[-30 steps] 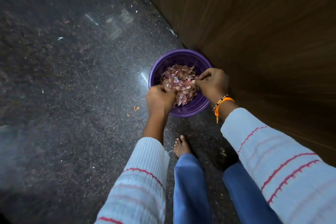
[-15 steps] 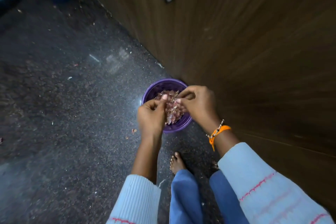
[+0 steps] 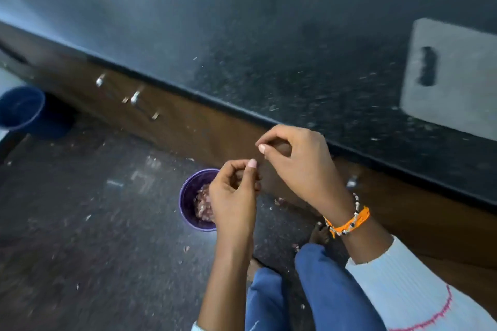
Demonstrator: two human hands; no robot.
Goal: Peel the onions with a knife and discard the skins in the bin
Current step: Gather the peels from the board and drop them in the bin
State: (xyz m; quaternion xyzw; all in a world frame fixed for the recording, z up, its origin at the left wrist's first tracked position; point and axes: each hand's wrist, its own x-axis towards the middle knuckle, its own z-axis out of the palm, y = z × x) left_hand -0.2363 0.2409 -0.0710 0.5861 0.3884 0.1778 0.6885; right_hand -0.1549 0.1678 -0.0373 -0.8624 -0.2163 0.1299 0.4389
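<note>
Hovering above the purple bin (image 3: 188, 197), both hands' fingers (image 3: 243, 173) curl, seemingly empty.

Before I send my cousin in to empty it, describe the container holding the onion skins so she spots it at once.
Find the long dark counter with wooden cabinet fronts below it. On the dark floor at their foot, below the person's left hand, stands a small round purple bin holding pinkish onion skins. The only other container, a blue bucket, is bigger and far to the left.

Dark speckled floor (image 3: 80, 236), black stone countertop (image 3: 269, 35), brown wooden cabinet fronts (image 3: 188, 126), blue bucket (image 3: 21, 107)
</note>
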